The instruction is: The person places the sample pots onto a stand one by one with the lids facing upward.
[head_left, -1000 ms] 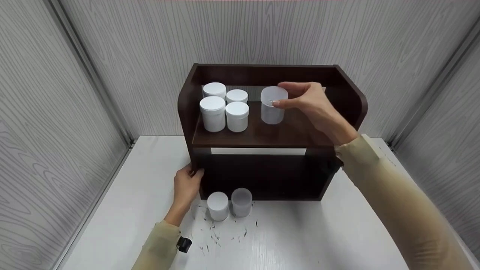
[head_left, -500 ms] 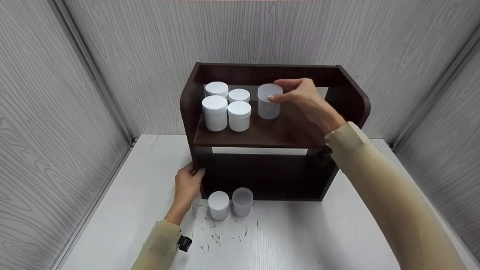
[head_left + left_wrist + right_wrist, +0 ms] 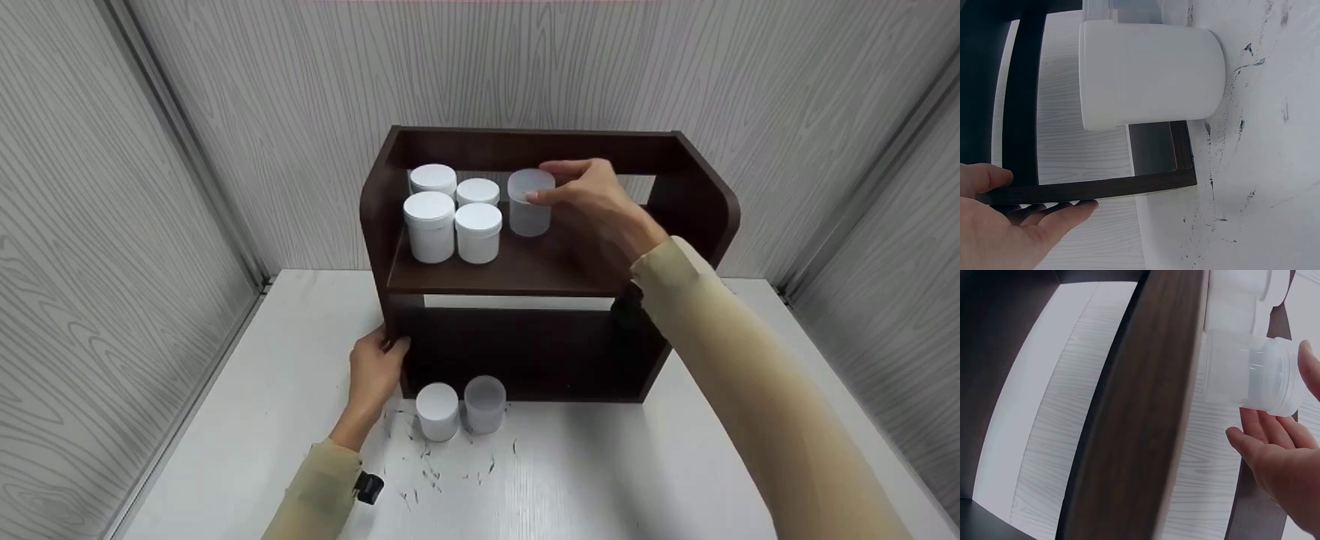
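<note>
A translucent lidded jar (image 3: 529, 214) is on the upper board of a dark brown wooden shelf (image 3: 480, 280). My right hand (image 3: 589, 191) pinches its top from the right, thumb in front and fingers behind. Whether the jar's base touches the board, I cannot tell. Just left of it stand several white lidded jars (image 3: 430, 240) in two rows. Lower down, my left hand (image 3: 373, 367) grips the edge of the shelf's left side panel (image 3: 1095, 188), thumb on one face and fingers on the other.
In front of the shelf, a white jar (image 3: 436, 412) and a translucent jar (image 3: 485, 405) stand side by side on the white table (image 3: 540, 480). Dark scuff marks (image 3: 1241, 126) spot the tabletop. Grey wood-grain walls (image 3: 525, 60) enclose the table.
My right hand has moved left with the translucent jar, bringing it closer to the white jars. My left hand has kept its grip on the side panel.
</note>
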Motion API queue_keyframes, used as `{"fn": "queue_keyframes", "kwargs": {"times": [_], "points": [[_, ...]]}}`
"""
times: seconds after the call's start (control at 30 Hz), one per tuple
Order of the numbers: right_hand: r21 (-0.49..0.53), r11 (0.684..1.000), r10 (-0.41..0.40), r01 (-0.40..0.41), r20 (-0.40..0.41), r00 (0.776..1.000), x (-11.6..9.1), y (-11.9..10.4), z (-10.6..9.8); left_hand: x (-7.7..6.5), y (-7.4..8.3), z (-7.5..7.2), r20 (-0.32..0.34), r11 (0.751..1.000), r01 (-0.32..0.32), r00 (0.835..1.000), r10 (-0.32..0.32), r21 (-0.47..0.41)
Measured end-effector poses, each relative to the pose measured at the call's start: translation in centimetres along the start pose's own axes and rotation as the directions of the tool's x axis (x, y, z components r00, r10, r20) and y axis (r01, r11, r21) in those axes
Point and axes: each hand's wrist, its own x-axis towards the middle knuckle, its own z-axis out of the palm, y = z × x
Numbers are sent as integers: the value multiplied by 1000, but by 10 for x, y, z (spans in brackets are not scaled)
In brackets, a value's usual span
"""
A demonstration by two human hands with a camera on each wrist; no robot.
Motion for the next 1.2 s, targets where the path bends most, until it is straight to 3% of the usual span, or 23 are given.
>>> {"fn": "queue_keyframes", "kwargs": {"times": [0.77, 1.2], "points": [[40, 999, 36, -36, -5, 999, 9, 5, 6, 1, 1, 0, -15, 1000, 20, 1000, -20, -2], [7, 999, 50, -50, -9, 999, 13, 5, 7, 0, -1, 0, 6, 1000, 9, 1000, -9, 2]]}}
